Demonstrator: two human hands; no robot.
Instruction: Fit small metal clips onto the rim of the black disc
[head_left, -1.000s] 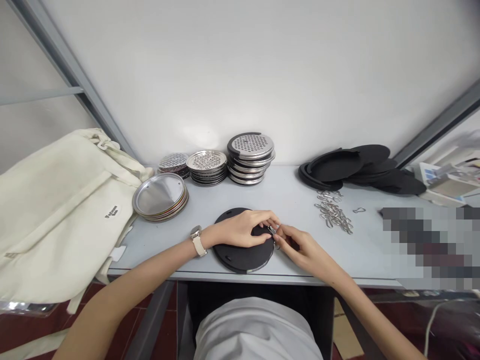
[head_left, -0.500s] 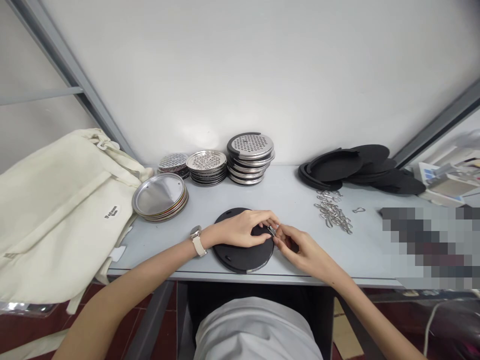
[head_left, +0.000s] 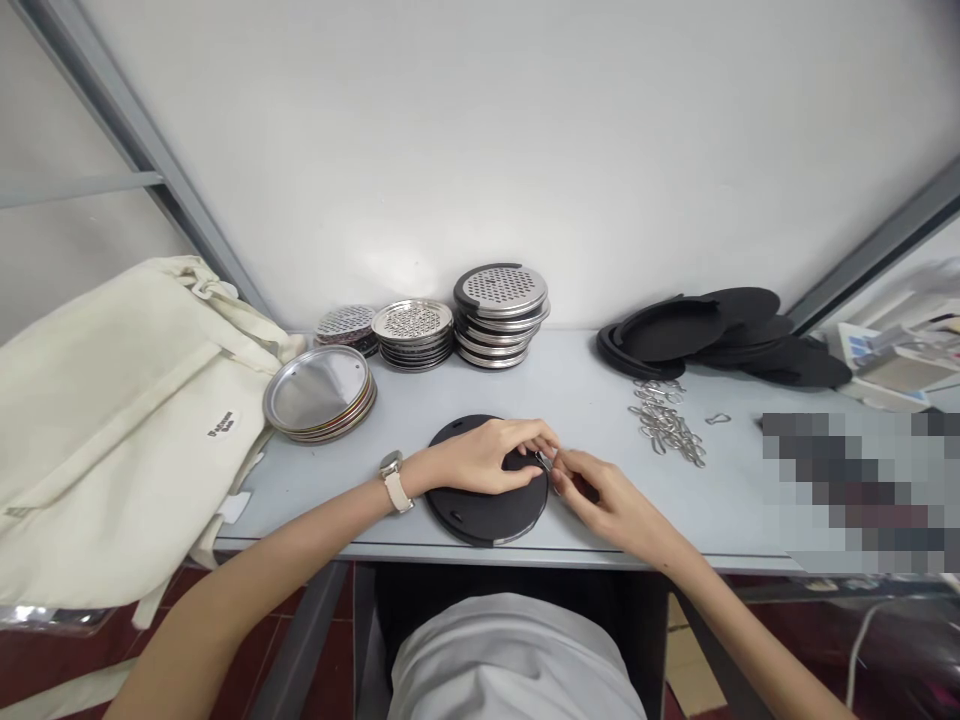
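The left hand (head_left: 491, 458) lay palm down across the black disc (head_left: 487, 515), covering much of its middle. Its thumb reached toward the disc's right edge, and its fingers arched above the thumb, with thumb and fingertips apart. The right hand (head_left: 600, 495) came in from the right side, its thumb and forefinger pinched together on a small metal clip (head_left: 544, 461). The clip lay at the disc's right edge, one end showing in the gap between the left thumb and fingers, the other hidden at the right fingertips. Whether the left fingers touched the clip, the view did not tell.

The disc rested flat on the table (head_left: 585, 400), near its front edge. A watch (head_left: 394, 480) circled the left wrist. Well apart to the right lay a pile of clips (head_left: 667, 425), with a single loose clip (head_left: 718, 419) just beside it. Behind the pile sat a heap of black covers (head_left: 720, 325). Along the wall stood stacks of metal graters (head_left: 501, 290), and in front of them, toward the left, a stack of round metal plates (head_left: 319, 390) beside a cream bag (head_left: 135, 430).
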